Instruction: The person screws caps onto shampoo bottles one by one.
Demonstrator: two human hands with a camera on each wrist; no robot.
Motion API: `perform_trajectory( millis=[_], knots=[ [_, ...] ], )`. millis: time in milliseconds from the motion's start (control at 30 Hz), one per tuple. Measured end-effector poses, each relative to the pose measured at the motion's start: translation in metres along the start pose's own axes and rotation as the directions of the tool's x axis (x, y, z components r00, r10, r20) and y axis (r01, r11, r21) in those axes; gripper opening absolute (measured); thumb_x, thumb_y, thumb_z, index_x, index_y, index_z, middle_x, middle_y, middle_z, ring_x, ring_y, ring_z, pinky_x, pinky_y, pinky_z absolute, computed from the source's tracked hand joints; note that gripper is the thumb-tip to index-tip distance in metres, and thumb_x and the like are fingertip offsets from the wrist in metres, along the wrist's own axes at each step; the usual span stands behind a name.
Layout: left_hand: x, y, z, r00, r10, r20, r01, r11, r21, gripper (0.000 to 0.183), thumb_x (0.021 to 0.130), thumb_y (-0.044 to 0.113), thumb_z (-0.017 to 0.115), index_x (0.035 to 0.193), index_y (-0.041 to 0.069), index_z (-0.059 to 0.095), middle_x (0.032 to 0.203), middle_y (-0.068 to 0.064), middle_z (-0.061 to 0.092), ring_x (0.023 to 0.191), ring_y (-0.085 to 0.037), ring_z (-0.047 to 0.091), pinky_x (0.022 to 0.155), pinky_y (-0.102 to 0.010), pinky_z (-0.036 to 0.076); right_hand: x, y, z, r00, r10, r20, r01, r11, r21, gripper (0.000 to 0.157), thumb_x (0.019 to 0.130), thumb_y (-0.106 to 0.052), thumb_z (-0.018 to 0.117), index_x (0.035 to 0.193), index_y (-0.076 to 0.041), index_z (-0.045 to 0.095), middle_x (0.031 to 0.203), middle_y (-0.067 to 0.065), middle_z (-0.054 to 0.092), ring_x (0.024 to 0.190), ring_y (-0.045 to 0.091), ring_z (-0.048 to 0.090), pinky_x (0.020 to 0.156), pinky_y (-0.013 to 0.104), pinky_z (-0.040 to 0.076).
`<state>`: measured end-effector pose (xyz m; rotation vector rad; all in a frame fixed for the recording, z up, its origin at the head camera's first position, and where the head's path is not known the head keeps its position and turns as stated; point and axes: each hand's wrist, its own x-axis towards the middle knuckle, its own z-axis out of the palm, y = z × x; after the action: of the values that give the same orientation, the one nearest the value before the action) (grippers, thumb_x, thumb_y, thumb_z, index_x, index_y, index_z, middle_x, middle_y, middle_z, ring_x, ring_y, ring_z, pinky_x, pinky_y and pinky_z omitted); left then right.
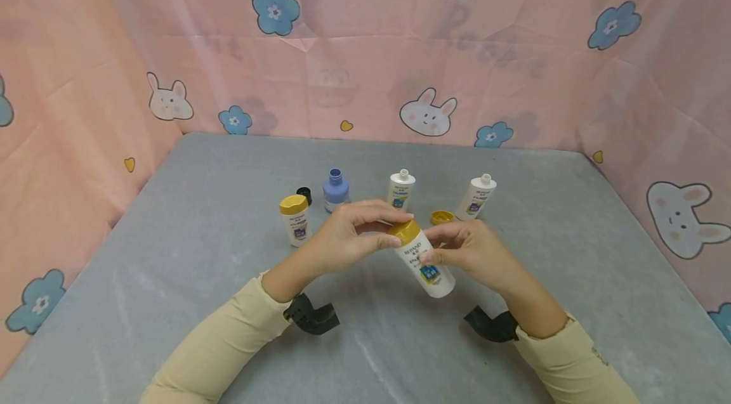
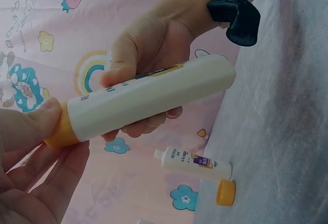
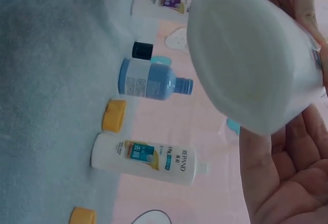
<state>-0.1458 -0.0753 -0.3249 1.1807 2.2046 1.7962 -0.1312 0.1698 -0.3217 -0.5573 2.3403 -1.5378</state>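
A white shampoo bottle [image 1: 424, 264] with a yellow cap [image 1: 407, 231] is held tilted above the table, its cap end up and to the left. My left hand [image 1: 354, 233] pinches that cap between thumb and fingers. Around the white body, my right hand [image 1: 476, 252] grips with its thumb across the label. The left wrist view shows the cap [image 2: 64, 126] seated on the bottle [image 2: 154, 98]. In the right wrist view, the bottle's base [image 3: 236, 60] faces the camera and covers part of the hands.
Behind stand a yellow-capped white bottle [image 1: 297, 229], an uncapped blue bottle [image 1: 335, 191] and two uncapped white bottles [image 1: 401, 188] [image 1: 477, 198]. A black cap [image 1: 305, 195] and two yellow caps [image 3: 114, 115] [image 1: 441, 217] lie among them. Patterned pink cloth [image 1: 342, 68] encloses the grey table [image 1: 228, 169].
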Motion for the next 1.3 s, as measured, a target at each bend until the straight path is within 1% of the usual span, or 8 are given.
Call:
perform_trajectory(
  millis=[233,433,533,700,800,900,1067,1300],
  knots=[
    [0.0,0.002,0.006,0.999,-0.042,-0.025,0.04,0.998,-0.05,0.038,0.087,-0.004,0.071,0.125,-0.006,0.064,0.127,-0.02,0.065,0.118,-0.03,0.062,0.1,-0.027,0.054,-0.003,-0.005,-0.007,0.999,0.034,0.001,-0.034,0.999,-0.036,0.035,0.086,-0.015,0.077,0.116,0.003,0.07,0.107,0.019,0.072,0.09,0.015,0.07,0.076,0.031,0.06],
    [0.002,0.001,0.009,0.996,-0.016,-0.088,0.007,0.995,-0.104,0.039,0.086,-0.009,0.07,0.125,-0.01,0.062,0.127,-0.025,0.064,0.117,-0.037,0.063,0.1,-0.029,0.055,-0.007,-0.008,-0.023,0.988,0.104,-0.113,-0.117,0.987,-0.109,0.039,0.086,-0.022,0.078,0.119,-0.003,0.069,0.113,0.015,0.072,0.098,0.021,0.069,0.081,0.036,0.058],
    [0.001,0.001,0.009,0.995,-0.028,-0.094,0.017,0.994,-0.112,0.038,0.087,-0.008,0.07,0.124,-0.009,0.063,0.125,-0.024,0.065,0.116,-0.037,0.064,0.1,-0.03,0.055,-0.008,-0.004,-0.039,0.978,0.128,-0.163,-0.146,0.983,-0.107,0.04,0.087,-0.023,0.078,0.123,-0.006,0.068,0.111,0.002,0.073,0.1,0.014,0.067,0.085,0.033,0.056],
    [0.001,0.001,0.009,0.995,-0.063,-0.076,0.054,0.992,-0.111,0.038,0.088,-0.004,0.07,0.126,-0.005,0.064,0.126,-0.02,0.066,0.117,-0.032,0.065,0.101,-0.036,0.054,-0.011,0.016,-0.077,0.973,0.085,-0.213,-0.086,0.996,0.001,0.026,0.09,-0.009,0.072,0.112,-0.024,0.071,0.104,-0.023,0.071,0.099,-0.002,0.065,0.085,0.018,0.051],
    [0.001,0.001,0.009,0.995,-0.063,-0.076,0.054,0.992,-0.116,0.038,0.088,-0.004,0.07,0.126,-0.005,0.063,0.126,-0.021,0.066,0.117,-0.033,0.065,0.101,-0.036,0.054,-0.013,0.033,-0.099,0.974,0.063,-0.22,-0.035,0.991,0.126,0.032,0.091,0.001,0.067,0.106,-0.028,0.071,0.103,-0.021,0.072,0.098,-0.002,0.065,0.083,0.013,0.049],
    [0.001,0.001,0.009,0.996,-0.059,-0.074,0.05,0.992,-0.118,0.037,0.088,-0.005,0.069,0.125,-0.006,0.063,0.126,-0.022,0.065,0.117,-0.034,0.064,0.1,-0.031,0.055,-0.015,0.048,-0.117,0.971,0.079,-0.225,-0.024,0.972,0.235,0.032,0.092,0.005,0.064,0.105,-0.024,0.071,0.102,-0.017,0.074,0.097,-0.001,0.066,0.082,0.012,0.048],
    [0.001,0.002,0.008,0.995,-0.074,-0.068,0.065,0.991,-0.117,0.036,0.089,-0.003,0.069,0.125,-0.005,0.064,0.125,-0.02,0.066,0.117,-0.033,0.065,0.099,-0.031,0.055,-0.018,0.068,-0.135,0.962,0.107,-0.251,-0.018,0.943,0.331,0.034,0.093,0.006,0.062,0.107,-0.024,0.071,0.103,-0.016,0.074,0.097,-0.003,0.066,0.08,0.011,0.05],
    [0.001,0.001,0.009,0.994,-0.083,-0.066,0.075,0.99,-0.121,0.037,0.089,-0.003,0.069,0.125,-0.005,0.064,0.125,-0.021,0.066,0.116,-0.032,0.065,0.098,-0.033,0.056,-0.02,0.092,-0.15,0.955,0.104,-0.279,0.052,0.865,0.499,0.041,0.092,0.015,0.057,0.107,-0.021,0.072,0.104,-0.012,0.075,0.096,-0.001,0.068,0.076,0.016,0.058]
  ],
)
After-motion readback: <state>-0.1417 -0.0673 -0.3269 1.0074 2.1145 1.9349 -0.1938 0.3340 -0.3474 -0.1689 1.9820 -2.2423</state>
